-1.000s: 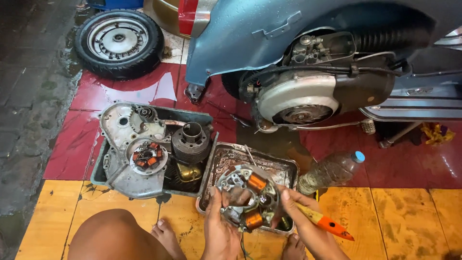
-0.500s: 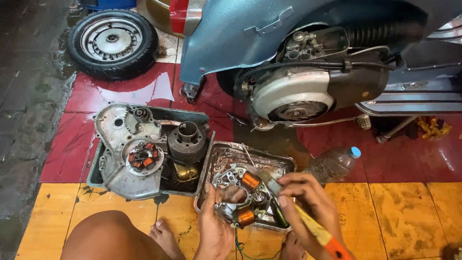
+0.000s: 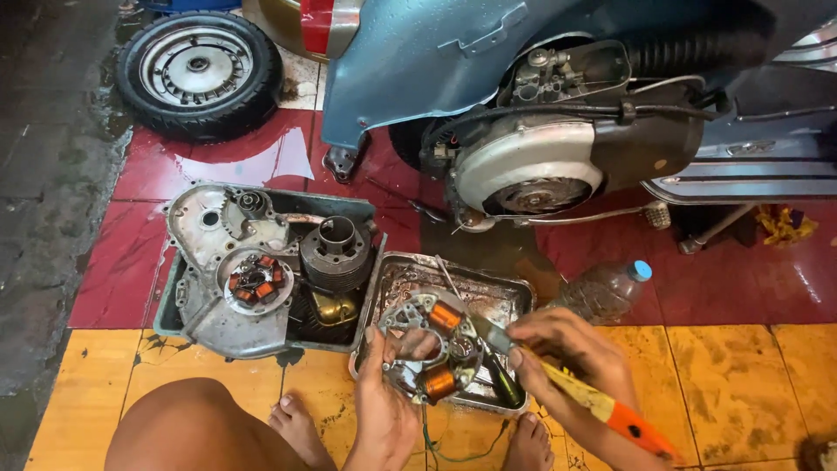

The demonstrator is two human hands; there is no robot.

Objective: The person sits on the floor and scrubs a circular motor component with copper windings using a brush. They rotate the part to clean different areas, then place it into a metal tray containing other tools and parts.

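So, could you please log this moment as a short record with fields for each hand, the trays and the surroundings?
left hand: left hand holds the stator plate with copper coils by its near edge
right hand: right hand grips an orange-handled brush, tip at the plate
near tray: metal tray, wet and dirty, under the plate
far tray: dark tray with an engine casing and a cylinder
surroundings: blue scooter, loose wheel, plastic bottle, tiled floor

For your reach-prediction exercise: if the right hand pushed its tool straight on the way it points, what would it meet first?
Most likely the stator plate held by the left hand; the tool in the right hand points up-left at its coils, though depth is unclear.
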